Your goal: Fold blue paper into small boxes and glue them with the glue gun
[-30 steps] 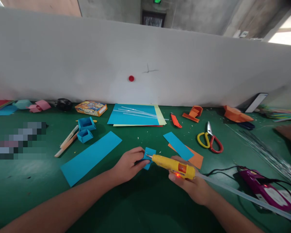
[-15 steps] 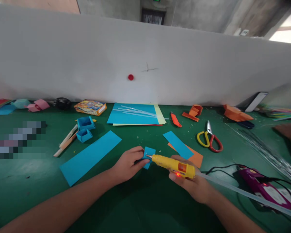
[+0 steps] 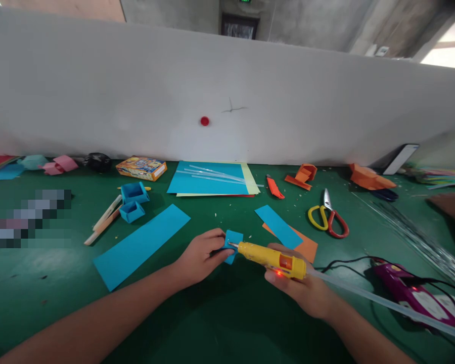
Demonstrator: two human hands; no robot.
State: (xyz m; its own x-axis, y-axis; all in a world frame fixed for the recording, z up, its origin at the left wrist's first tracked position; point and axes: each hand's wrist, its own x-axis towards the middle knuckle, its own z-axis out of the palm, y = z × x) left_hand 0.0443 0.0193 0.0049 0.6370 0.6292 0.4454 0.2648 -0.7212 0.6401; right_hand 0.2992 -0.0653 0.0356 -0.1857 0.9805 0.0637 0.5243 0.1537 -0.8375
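You have soft, rather dim light overall, strongest at the bright opening in the upper right, which is washed out to near white, while the white partition greys toward its ends. The green desk carries a pale sheen at your left and sinks into dark shadow below your left hand, and a small red glow flares on your glue gun. Your wide view stretches toward the edges, and coarse pixel blocks hide a patch at far left.
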